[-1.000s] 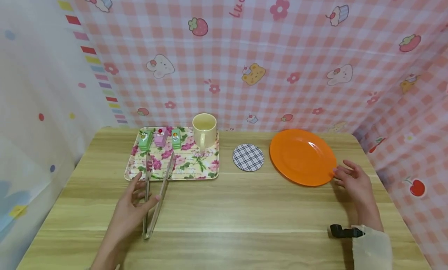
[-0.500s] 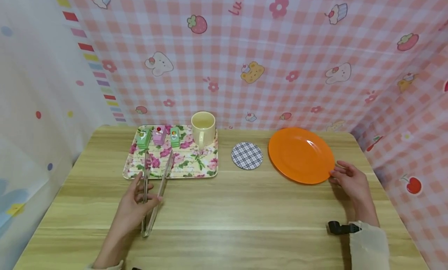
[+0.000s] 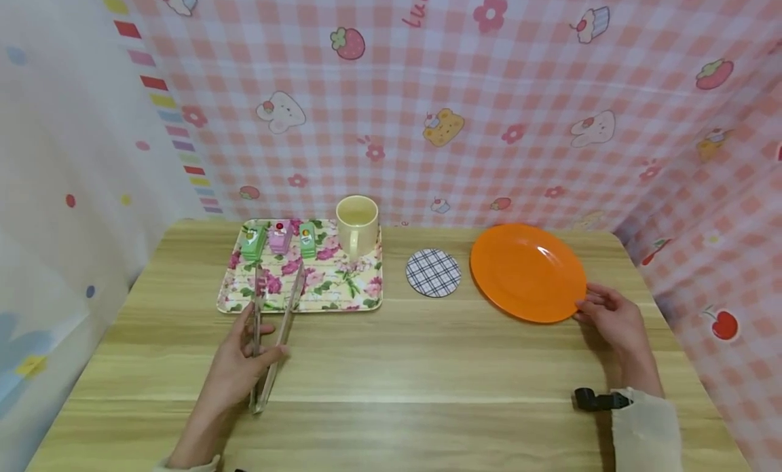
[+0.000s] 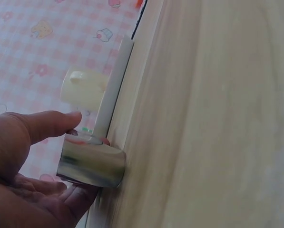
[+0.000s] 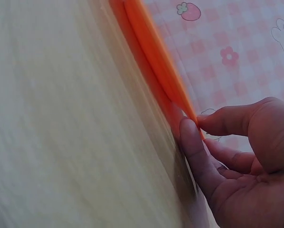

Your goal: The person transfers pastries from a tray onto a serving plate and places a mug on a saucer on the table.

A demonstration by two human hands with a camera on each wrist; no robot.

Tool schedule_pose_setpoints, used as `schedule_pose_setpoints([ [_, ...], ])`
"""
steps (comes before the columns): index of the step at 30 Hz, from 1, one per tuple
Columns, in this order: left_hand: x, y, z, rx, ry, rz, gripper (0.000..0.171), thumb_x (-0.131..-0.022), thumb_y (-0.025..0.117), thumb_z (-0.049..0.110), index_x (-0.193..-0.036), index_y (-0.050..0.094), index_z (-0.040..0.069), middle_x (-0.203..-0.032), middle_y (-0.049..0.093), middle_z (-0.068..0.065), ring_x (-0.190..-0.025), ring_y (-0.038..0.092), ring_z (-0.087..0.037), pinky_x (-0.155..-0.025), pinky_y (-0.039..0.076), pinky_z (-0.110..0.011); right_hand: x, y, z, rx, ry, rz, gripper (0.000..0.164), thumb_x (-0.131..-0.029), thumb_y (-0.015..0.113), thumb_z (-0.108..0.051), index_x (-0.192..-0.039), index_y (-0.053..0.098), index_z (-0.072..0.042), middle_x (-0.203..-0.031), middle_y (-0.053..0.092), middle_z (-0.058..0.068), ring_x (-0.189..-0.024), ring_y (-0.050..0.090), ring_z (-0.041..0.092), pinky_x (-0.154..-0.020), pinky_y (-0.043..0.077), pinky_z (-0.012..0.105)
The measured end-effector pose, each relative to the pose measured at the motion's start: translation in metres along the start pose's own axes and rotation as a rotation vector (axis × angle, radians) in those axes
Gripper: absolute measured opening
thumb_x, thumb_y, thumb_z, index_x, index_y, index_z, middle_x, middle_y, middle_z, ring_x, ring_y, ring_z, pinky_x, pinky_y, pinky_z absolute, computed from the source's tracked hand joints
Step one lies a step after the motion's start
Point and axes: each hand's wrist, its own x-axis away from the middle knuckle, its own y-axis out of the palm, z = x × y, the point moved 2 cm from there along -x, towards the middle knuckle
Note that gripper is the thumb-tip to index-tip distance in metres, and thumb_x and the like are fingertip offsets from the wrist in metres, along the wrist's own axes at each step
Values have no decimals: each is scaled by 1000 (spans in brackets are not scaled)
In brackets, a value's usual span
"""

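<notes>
My left hand (image 3: 231,367) holds a pair of metal tongs (image 3: 284,326), thumb on one arm and fingers at the other. The tongs' arms are spread, and their tips lie over the near part of a floral tray (image 3: 332,301). In the left wrist view the bent end of the tongs (image 4: 92,164) faces the camera, low over the table. At the right, my right hand (image 3: 618,322) pinches the rim of an orange plate (image 3: 528,275). The right wrist view has thumb and fingertips on both faces of the plate's edge (image 5: 156,52).
On the tray stand two green toy cake slices (image 3: 252,242) (image 3: 307,241), a pink one (image 3: 280,238) between them, and a pale yellow mug (image 3: 357,224). A round checked coaster (image 3: 434,273) lies between tray and plate. Patterned curtains (image 3: 391,119) enclose the table.
My right fingers have come down onto the plate's rim and pinch it. My left fingers have settled a little closer round the tongs. Plate, tray and coaster stay in place.
</notes>
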Motion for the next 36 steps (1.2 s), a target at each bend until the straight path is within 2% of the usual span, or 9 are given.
schedule_pose_setpoints([
  [3, 0, -1, 1, -27, -5, 5, 113, -90, 80, 19, -166, -3, 20, -145, 53, -19, -95, 64, -14, -71, 52, -24, 0, 1, 2, -12, 8, 6, 59, -102, 61, -12, -153, 37, 4, -94, 59, -16, -78, 69, 0, -75, 60, 19],
  [5, 0, -2, 1, -37, -8, 12, 111, -91, 79, 20, -166, -2, 19, -144, 55, -18, -102, 62, -16, -74, 52, -23, 0, 2, 2, -17, 0, 12, 58, -102, 61, -11, -153, 37, 5, -93, 59, -16, -78, 68, -1, -75, 60, 19],
  [8, -1, 0, 1, 1, -24, 20, 109, -91, 77, 15, -167, -1, 20, -143, 56, -20, -105, 64, -15, -77, 53, -21, -1, 3, 2, -30, -17, 19, 58, -101, 61, -9, -152, 38, 6, -92, 60, -16, -77, 68, -1, -75, 60, 19],
  [12, -3, 5, 1, 133, -53, 24, 108, -91, 72, 1, -167, -2, 23, -139, 56, -24, -88, 71, -14, -74, 61, -28, -2, 4, 1, -53, -18, 41, 57, -101, 61, -8, -152, 38, 6, -90, 60, -15, -75, 67, -1, -73, 60, 19],
  [15, -5, 8, 2, 189, -68, 28, 108, -90, 69, -3, -167, -2, 25, -129, 58, -21, -75, 69, -15, -67, 62, -32, -2, 5, 0, -76, -8, 64, 56, -101, 60, -6, -151, 39, 6, -89, 59, -15, -73, 65, 0, -71, 60, 20],
  [20, -4, 8, 4, 160, -92, 63, 106, -90, 72, 3, -167, 2, 24, -106, 65, -7, -63, 62, -12, -55, 56, -30, -2, 7, 1, -118, 15, 74, 55, -100, 61, -5, -150, 40, 4, -88, 59, -12, -72, 65, 2, -70, 60, 21],
  [26, -3, 6, 5, 126, -111, 80, 103, -92, 77, 15, -167, 7, 23, -85, 66, 4, -56, 58, -10, -50, 54, -29, -2, 10, 2, -100, 31, 81, 56, -100, 61, -6, -151, 40, 3, -91, 58, -10, -73, 64, 1, -71, 60, 21],
  [32, -3, 8, 6, 133, -96, 83, 101, -92, 77, 16, -167, 9, 23, -80, 68, 4, -53, 57, -10, -48, 53, -31, -2, 10, 2, -112, 57, 95, 58, -99, 64, -6, -152, 41, 1, -96, 59, -4, -75, 63, 2, -71, 60, 21],
  [36, -3, 8, 9, 111, -79, 95, 100, -93, 76, 18, -167, 9, 22, -83, 68, 4, -55, 59, -11, -48, 54, -31, -2, 10, 1, -102, 70, 93, 59, -100, 63, -7, -153, 41, 0, -100, 58, -4, -77, 64, 2, -73, 60, 21],
])
